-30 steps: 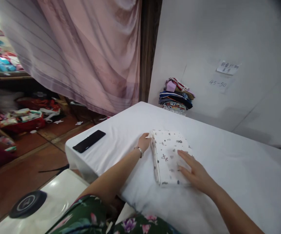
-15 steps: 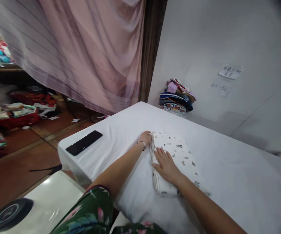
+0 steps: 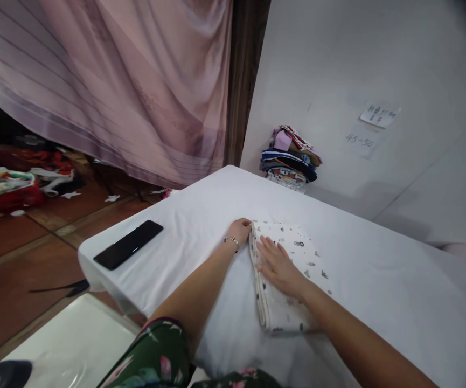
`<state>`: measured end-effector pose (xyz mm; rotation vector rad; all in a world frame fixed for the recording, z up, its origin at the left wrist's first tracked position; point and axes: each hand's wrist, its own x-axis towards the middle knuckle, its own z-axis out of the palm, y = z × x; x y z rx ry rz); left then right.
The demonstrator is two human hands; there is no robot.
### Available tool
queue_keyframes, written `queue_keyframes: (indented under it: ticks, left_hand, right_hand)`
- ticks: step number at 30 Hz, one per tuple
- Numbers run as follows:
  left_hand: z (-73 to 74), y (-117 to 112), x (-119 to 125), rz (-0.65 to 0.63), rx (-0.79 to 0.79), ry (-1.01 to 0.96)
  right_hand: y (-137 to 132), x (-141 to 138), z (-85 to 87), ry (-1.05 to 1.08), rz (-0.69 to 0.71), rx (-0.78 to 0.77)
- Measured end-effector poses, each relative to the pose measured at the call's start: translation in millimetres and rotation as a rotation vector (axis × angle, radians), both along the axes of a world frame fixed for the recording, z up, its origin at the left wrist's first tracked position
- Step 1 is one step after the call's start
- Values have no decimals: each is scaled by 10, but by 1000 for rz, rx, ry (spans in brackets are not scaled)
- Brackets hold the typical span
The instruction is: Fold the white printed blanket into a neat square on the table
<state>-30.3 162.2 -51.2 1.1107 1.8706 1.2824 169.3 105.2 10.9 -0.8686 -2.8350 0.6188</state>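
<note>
A folded white cloth (image 3: 293, 245) printed with small grey and green motifs lies on the white-covered table (image 3: 200, 210). At its far left corner is my left hand (image 3: 241, 230), with fingers closed on the edge; a bracelet circles that wrist. My right hand (image 3: 279, 267) rests flat on top of the cloth near its left folded edge, fingers stretched out. Several layers show along that left edge. My right forearm hides part of the cloth's near right side.
A black phone-like slab (image 3: 129, 245) lies at the table's left. Folded clothes (image 3: 289, 159) are stacked at the back against the wall, below paper notes (image 3: 378, 116). A pink curtain (image 3: 155, 91) hangs behind. A white surface (image 3: 75, 345) stands at lower left.
My right hand has slid slightly up and forward over the cloth. My left hand stays at the corner. The camera view has shifted a little.
</note>
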Motion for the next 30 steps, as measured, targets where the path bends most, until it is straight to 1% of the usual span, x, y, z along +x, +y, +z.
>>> queue_keyframes:
  ticks: [3, 5, 7, 9, 11, 13, 20, 22, 25, 27, 28, 29, 30]
  left_hand:
    - [9, -3, 4, -16, 2, -30]
    - [14, -10, 8, -36, 1, -55]
    - [15, -19, 6, -53, -1, -73]
    - [14, -25, 0, -53, -5, -74]
    - [16, -29, -10, -36, -11, -55]
    - [29, -32, -16, -18, -16, -26]
    - [94, -47, -9, -36, -2, 78]
    - [100, -52, -10, -42, -15, 110]
    - [133, -81, -13, -61, -52, 105]
    - [188, -109, -11, -76, -80, 99]
    - [226, -118, -8, -84, -97, 117]
    - [269, -121, -4, -97, -117, 155]
    - [316, -114, -1, -115, -142, 212]
  right_hand:
    - [268, -150, 89, 29, -118, 56]
    - [415, -281, 76, -4, -174, 77]
    - [502, -409, 5, -47, -197, 98]
    - [527, -513, -97, -82, -187, 122]
    - [516, -575, -188, -102, -167, 149]
    - [503, -592, -235, -113, -164, 165]
    - [523, -547, -176, -83, -175, 163]
    - [545, -548, -159, -96, -161, 125]
    - [703, -457, -76, -60, -143, 63]
    - [917, -286, 28, 6, -226, 29]
    - [1046, -171, 83, 32, -313, -14]
    - [1180, -43, 133, 30, -420, -121]
    - [1308, 90, 174, 11, -473, -176]
